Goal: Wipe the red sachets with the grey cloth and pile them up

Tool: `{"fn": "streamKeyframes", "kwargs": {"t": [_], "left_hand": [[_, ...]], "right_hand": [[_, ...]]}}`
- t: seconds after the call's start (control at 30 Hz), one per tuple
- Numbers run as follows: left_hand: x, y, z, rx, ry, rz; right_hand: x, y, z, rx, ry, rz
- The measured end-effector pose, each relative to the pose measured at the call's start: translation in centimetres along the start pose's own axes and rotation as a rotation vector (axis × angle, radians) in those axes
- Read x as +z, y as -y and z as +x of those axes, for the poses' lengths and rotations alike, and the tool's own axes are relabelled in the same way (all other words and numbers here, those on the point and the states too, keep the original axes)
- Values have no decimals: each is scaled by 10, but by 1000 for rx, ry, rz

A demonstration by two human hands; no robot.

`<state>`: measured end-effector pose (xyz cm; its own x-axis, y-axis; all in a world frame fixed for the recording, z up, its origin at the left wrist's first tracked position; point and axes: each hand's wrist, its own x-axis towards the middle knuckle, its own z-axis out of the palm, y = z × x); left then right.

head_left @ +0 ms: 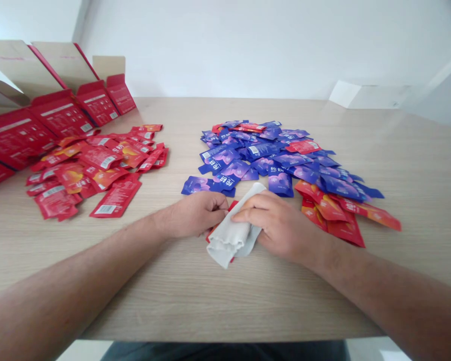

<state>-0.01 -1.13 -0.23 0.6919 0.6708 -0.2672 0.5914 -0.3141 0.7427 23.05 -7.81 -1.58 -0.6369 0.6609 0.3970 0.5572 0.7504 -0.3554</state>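
Observation:
Near the front middle of the table, my right hand (280, 223) is closed on a folded white cloth (231, 233), which lies over a red sachet (211, 233). Only slivers of that sachet show at the cloth's edges. My left hand (195, 213) pinches the sachet's left side, its fingertips touching the packet beside the cloth. Just beyond both hands spreads a pile of blue-purple sachets (263, 149), with a few red ones mixed in. Several red-orange sachets (328, 208) lie beside my right wrist.
Another heap of red sachets (105, 163) lies on the left of the wooden table (218, 301). Behind it stand several open red cardboard boxes (62, 113) with raised flaps. A white box-like object (372, 96) sits at the back right, against the white wall.

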Motion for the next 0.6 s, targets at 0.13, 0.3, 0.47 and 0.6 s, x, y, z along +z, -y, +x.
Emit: {"fn": "streamKeyframes", "kwargs": {"t": [0.13,0.3,0.47,0.6], "left_hand": [[0,-1,0,-6,19,-16],[0,0,0,-15,9,-9],[1,-1,0,-3,14,-30],[1,-1,-1,4,-7,-5]], "right_hand": [[1,0,0,-45,30,11],[0,0,0,-58,30,20],[-1,-1,0,-24,29,10],[0,2,0,-84,53,26]]}}
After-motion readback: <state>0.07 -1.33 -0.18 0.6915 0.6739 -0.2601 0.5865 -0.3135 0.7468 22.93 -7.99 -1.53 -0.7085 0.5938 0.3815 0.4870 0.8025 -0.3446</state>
